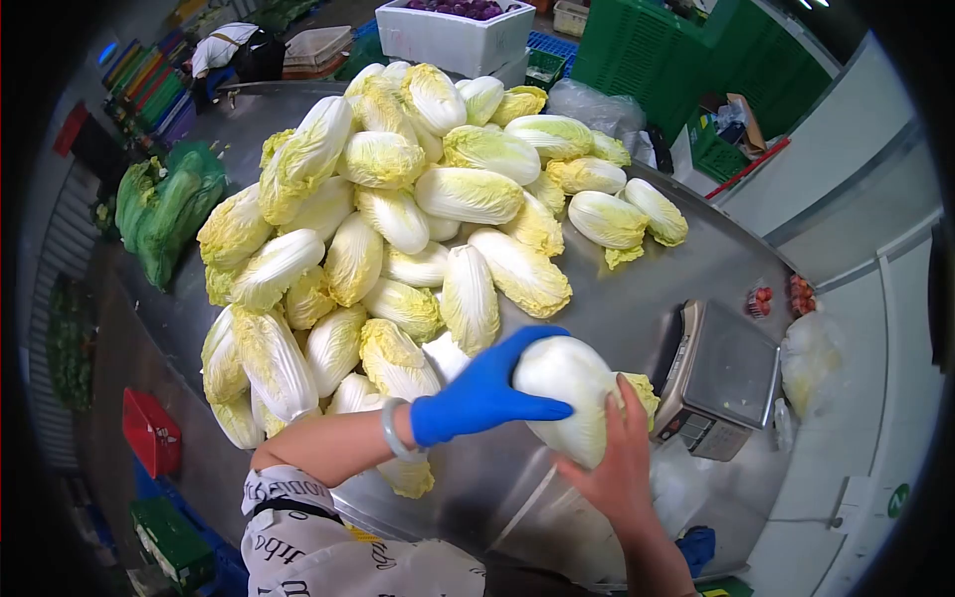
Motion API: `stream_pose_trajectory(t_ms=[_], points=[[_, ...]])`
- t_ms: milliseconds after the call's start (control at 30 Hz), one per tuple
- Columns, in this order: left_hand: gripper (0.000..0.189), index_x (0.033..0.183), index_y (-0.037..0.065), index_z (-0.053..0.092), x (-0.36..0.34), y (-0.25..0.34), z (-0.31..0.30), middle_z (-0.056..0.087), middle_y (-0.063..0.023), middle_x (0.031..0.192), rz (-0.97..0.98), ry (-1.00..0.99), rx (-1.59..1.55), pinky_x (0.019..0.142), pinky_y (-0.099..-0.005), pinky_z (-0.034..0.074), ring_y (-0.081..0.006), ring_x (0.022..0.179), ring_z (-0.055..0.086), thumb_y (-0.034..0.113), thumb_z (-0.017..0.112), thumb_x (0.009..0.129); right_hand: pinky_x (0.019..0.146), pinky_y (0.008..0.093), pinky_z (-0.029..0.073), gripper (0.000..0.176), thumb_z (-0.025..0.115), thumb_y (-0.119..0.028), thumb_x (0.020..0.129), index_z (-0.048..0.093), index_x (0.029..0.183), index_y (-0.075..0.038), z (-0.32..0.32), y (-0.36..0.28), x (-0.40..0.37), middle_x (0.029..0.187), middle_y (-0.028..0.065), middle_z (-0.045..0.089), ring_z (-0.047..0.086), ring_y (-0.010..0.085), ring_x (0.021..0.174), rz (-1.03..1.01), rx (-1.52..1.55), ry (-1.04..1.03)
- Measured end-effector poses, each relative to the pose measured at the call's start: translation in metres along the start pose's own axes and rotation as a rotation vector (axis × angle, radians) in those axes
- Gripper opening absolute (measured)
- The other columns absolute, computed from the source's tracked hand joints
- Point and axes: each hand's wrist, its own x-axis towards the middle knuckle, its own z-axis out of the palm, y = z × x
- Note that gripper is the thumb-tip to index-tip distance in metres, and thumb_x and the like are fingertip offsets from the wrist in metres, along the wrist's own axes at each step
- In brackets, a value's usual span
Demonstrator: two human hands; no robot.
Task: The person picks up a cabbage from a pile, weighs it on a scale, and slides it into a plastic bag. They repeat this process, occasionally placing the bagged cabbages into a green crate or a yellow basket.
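Note:
A large pale napa cabbage [565, 383] is held between both hands above the front of the metal table. My left hand [487, 388], in a blue glove, wraps round its left side with the thumb along the front. My bare right hand [617, 458] grips its right side, fingers spread over the leaves. Yellowish leaf tips show past the right fingers. Just left of and behind the hands lies a big heap of napa cabbages [388, 159] with white stems and yellow-green leaves.
A weighing scale [731, 363] stands right of the hands on the metal table [637, 289]. Behind are a white box [453, 40] of purple produce and green crates [637, 70]. Another person [234, 50] bends at the back left. A red basket [151, 433] sits at left.

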Motion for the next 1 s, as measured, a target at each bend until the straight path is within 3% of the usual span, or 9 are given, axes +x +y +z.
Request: stream_pose_trajectory(t_ms=[100, 200, 267, 433, 533, 667, 767, 900, 1000], points=[[0.069, 0.144, 0.009, 0.034, 0.031, -0.023, -0.029, 0.052, -0.0105, 0.129, -0.180, -0.240, -0.333, 0.100, -0.0343, 0.042, -0.0205, 0.113, 0.053, 0.018, 0.070, 0.086, 0.101, 0.0419, 0.039, 0.086, 0.081, -0.022, 0.061, 0.041, 0.134, -0.002, -0.002, 0.044, -0.004, 0.131, 0.0217, 0.047, 0.046, 0.0366, 0.122, 0.171, 0.071, 0.053], [0.051, 0.134, 0.010, 0.048, 0.055, -0.081, -0.122, 0.054, -0.0155, 0.127, 0.416, 0.173, 1.107, 0.097, -0.0399, 0.043, -0.0278, 0.109, 0.056, 0.011, 0.061, 0.084, 0.099, 0.0393, 0.041, 0.084, 0.079, -0.015, 0.060, 0.042, 0.134, -0.001, -0.033, 0.119, -0.020, 0.130, 0.0192, 0.050, 0.050, 0.0318, 0.119, 0.402, 0.106, 0.200], [0.050, 0.132, 0.013, 0.049, 0.060, -0.080, -0.174, 0.052, -0.0169, 0.130, 0.211, 0.143, 1.694, 0.105, -0.0430, 0.035, -0.0321, 0.119, 0.050, 0.006, 0.049, 0.083, 0.099, 0.0376, 0.042, 0.084, 0.079, -0.013, 0.061, 0.040, 0.134, 0.000, -0.052, 0.198, -0.040, 0.129, 0.0182, 0.051, 0.052, 0.0296, 0.117, 0.592, 0.037, 0.310], [0.050, 0.132, 0.015, 0.048, 0.080, -0.119, -0.270, 0.047, -0.0141, 0.136, 0.266, -0.036, 2.103, 0.110, -0.0466, 0.030, -0.0359, 0.129, 0.041, 0.006, 0.048, 0.083, 0.101, 0.0363, 0.041, 0.086, 0.078, -0.025, 0.072, 0.032, 0.140, 0.001, -0.075, 0.320, -0.088, 0.132, 0.0202, 0.049, 0.050, 0.0298, 0.121, 0.885, 0.100, 0.337], [0.042, 0.121, 0.009, 0.054, 0.098, -0.121, -0.278, 0.050, -0.0153, 0.129, 0.301, -0.075, 2.024, 0.110, -0.0490, 0.028, -0.0341, 0.126, 0.043, 0.006, 0.051, 0.079, 0.104, 0.0374, 0.037, 0.083, 0.074, -0.036, 0.077, 0.034, 0.140, 0.001, -0.082, 0.341, -0.107, 0.136, 0.0225, 0.046, 0.046, 0.0303, 0.126, 0.962, 0.019, 0.333], [0.070, 0.122, 0.007, 0.053, 0.097, -0.077, -0.226, 0.053, -0.0139, 0.122, 0.198, 0.019, 1.713, 0.107, -0.0454, 0.032, -0.0323, 0.118, 0.048, 0.007, 0.076, 0.056, 0.105, 0.0394, 0.035, 0.073, 0.071, -0.040, 0.081, 0.043, 0.133, 0.003, -0.119, 0.313, -0.127, 0.134, 0.0223, 0.047, 0.046, 0.0326, 0.125, 0.890, -0.003, 0.664], [0.071, 0.128, 0.006, 0.049, 0.082, -0.067, -0.180, 0.053, -0.0117, 0.124, 0.285, 0.268, 0.959, 0.106, -0.0411, 0.034, -0.0290, 0.119, 0.048, 0.003, 0.075, 0.061, 0.103, 0.0414, 0.036, 0.072, 0.070, -0.041, 0.081, 0.045, 0.131, 0.003, -0.126, 0.297, -0.140, 0.132, 0.0219, 0.049, 0.047, 0.0347, 0.122, 0.871, -0.066, 0.680], [0.058, 0.129, 0.003, 0.047, 0.046, -0.070, -0.108, 0.050, -0.0074, 0.128, -0.098, 0.357, -0.308, 0.105, -0.0392, 0.036, -0.0247, 0.117, 0.049, 0.025, 0.067, 0.079, 0.101, 0.0441, 0.039, 0.080, 0.073, -0.043, 0.077, 0.038, 0.136, -0.001, -0.099, 0.288, -0.102, 0.133, 0.0214, 0.047, 0.045, 0.0368, 0.123, 0.759, -0.303, 0.443], [0.057, 0.133, 0.004, 0.045, 0.026, -0.088, -0.040, 0.052, -0.0104, 0.130, -0.278, 0.425, -0.411, 0.105, -0.0401, 0.037, -0.0249, 0.119, 0.049, 0.037, 0.056, 0.088, 0.098, 0.0454, 0.041, 0.092, 0.078, -0.039, 0.070, 0.031, 0.139, -0.001, -0.075, 0.295, -0.069, 0.132, 0.0233, 0.046, 0.044, 0.0358, 0.124, 0.930, -0.313, 0.268]])
